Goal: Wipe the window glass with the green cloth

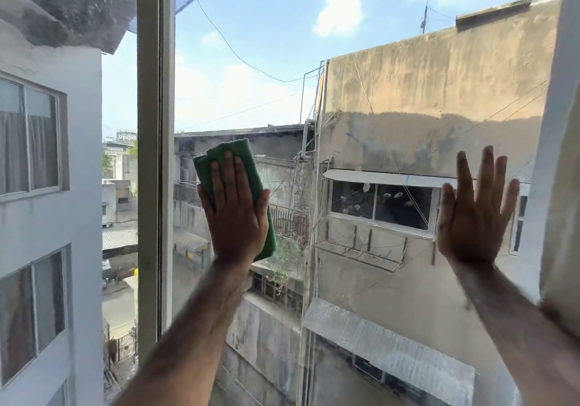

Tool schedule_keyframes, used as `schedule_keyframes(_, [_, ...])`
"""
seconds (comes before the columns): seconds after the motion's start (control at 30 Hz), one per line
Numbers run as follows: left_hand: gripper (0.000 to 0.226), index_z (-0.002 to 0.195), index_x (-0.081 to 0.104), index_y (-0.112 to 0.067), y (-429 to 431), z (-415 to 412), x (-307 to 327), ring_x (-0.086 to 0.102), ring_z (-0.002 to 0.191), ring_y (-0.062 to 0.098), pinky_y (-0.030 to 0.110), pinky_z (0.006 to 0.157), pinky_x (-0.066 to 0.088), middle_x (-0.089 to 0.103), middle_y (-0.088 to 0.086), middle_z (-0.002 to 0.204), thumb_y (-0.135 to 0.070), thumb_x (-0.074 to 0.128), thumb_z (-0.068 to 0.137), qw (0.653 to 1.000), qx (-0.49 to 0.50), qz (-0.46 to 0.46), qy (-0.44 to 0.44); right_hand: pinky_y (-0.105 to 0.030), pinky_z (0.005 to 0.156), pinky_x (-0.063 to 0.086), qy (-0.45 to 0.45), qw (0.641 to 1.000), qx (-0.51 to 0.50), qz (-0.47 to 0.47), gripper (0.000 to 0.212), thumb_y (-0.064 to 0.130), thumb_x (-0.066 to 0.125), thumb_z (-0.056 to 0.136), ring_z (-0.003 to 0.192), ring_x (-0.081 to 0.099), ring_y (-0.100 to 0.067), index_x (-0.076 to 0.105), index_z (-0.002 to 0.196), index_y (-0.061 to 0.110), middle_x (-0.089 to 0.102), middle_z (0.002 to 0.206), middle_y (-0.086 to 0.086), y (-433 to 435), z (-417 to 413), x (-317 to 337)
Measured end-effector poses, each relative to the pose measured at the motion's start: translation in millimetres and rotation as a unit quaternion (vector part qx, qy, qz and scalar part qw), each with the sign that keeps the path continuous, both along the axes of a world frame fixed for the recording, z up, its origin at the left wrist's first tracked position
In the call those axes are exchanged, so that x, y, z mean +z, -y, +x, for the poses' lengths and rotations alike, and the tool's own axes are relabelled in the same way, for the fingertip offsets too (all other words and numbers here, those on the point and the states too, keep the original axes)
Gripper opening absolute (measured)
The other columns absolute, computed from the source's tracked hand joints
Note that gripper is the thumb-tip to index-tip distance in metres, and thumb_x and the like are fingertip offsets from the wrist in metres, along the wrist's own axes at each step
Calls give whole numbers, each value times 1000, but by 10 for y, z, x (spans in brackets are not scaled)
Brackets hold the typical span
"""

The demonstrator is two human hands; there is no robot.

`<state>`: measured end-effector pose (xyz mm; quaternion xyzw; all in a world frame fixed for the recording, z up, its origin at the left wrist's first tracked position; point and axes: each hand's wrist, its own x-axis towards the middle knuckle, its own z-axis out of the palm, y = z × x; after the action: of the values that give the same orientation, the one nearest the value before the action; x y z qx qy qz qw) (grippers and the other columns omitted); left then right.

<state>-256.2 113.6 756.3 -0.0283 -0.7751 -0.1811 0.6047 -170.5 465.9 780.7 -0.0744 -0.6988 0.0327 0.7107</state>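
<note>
A folded green cloth (219,157) lies flat against the window glass (361,97), near the pane's left side at mid height. My left hand (235,214) presses it to the glass with a flat palm and fingers close together, covering most of the cloth. My right hand (474,214) rests flat on the same pane near its right side, fingers spread, holding nothing. Both forearms reach up from the bottom of the view.
A pale vertical window frame (155,154) stands just left of the cloth. The right frame (552,123) and a beige curtain edge (565,233) border my right hand. Buildings, wires and sky show through the glass.
</note>
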Motion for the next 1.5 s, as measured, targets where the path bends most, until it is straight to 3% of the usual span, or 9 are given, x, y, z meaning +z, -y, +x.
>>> schedule_keyframes(0.13, [76, 166, 15, -6, -105, 24, 40, 11, 163, 33, 62, 130, 15, 14, 13, 176, -56, 19, 109, 999, -15, 31, 9, -55, 139, 12, 2, 1000, -1, -2, 58, 38, 31, 118, 172, 11, -27, 21, 175, 31, 14, 185, -7, 20, 2, 5])
schedule_keyframes(0.37, [79, 163, 22, 1, 75, 69, -904, 14, 162, 39, 70, 124, 23, 14, 18, 173, -55, 26, 107, 995, -32, -90, 27, -58, 138, 13, 12, 1000, -3, -4, 59, 39, 30, 117, 172, 12, -29, 23, 175, 29, 13, 185, -8, -5, 34, 12])
schedule_keyframes(0.53, [75, 164, 21, -2, -42, 32, -62, 15, 161, 39, 67, 127, 20, 19, 19, 173, -52, 29, 109, 999, -34, -5, -8, -57, 138, 13, 13, 1000, -3, -2, 59, 38, 30, 116, 172, 13, -31, 24, 175, 27, 14, 184, -10, 25, 50, 7])
schedule_keyframes(0.67, [79, 166, 19, -7, -656, 98, 890, 15, 162, 35, 62, 128, 21, 18, 16, 175, -60, 13, 108, 995, -29, 90, -31, -60, 137, 14, 17, 1000, -8, -2, 60, 38, 29, 116, 172, 14, -33, 26, 174, 25, 15, 184, -12, 27, 63, 12])
schedule_keyframes(0.77, [77, 166, 21, -9, -1344, 209, 988, 15, 162, 35, 61, 129, 18, 20, 13, 175, -61, 18, 109, 996, -47, -9, -78, -60, 138, 14, 10, 1000, -13, 5, 59, 37, 31, 116, 171, 15, -33, 29, 173, 23, 16, 183, -13, 9, 51, 27])
schedule_keyframes(0.87, [77, 167, 18, -11, -1804, 298, 451, 8, 163, 34, 62, 128, 18, 15, 10, 176, -60, 30, 109, 972, -94, -183, -111, -58, 138, 13, 7, 1000, -19, 7, 58, 34, 35, 116, 171, 16, -34, 32, 173, 22, 18, 183, -13, -23, 40, 37])
schedule_keyframes(1.0, [75, 167, 17, -11, -1475, 265, -117, 9, 164, 29, 62, 127, 24, 13, 7, 177, -57, 32, 110, 940, -101, -307, -110, -60, 137, 15, 3, 1000, -16, 6, 58, 39, 27, 117, 171, 17, -34, 32, 172, 23, 19, 183, -13, -25, 45, 36])
schedule_keyframes(1.3, [75, 167, 16, -11, -985, 152, 1103, 9, 164, 30, 62, 129, 15, 13, 8, 177, -59, 16, 110, 997, -34, -42, -61, -57, 138, 13, -9, 1000, -15, 8, 60, 44, 18, 118, 171, 18, -33, 33, 172, 23, 20, 183, -12, -23, 2, 17])
schedule_keyframes(1.5, [73, 167, 19, -11, -1240, 209, 674, 9, 163, 32, 62, 130, 13, 16, 8, 176, -58, 23, 111, 981, -74, -154, -90, -56, 138, 13, -13, 1000, -19, 11, 61, 46, 16, 117, 171, 18, -32, 32, 173, 25, 20, 183, -11, -60, -9, 49])
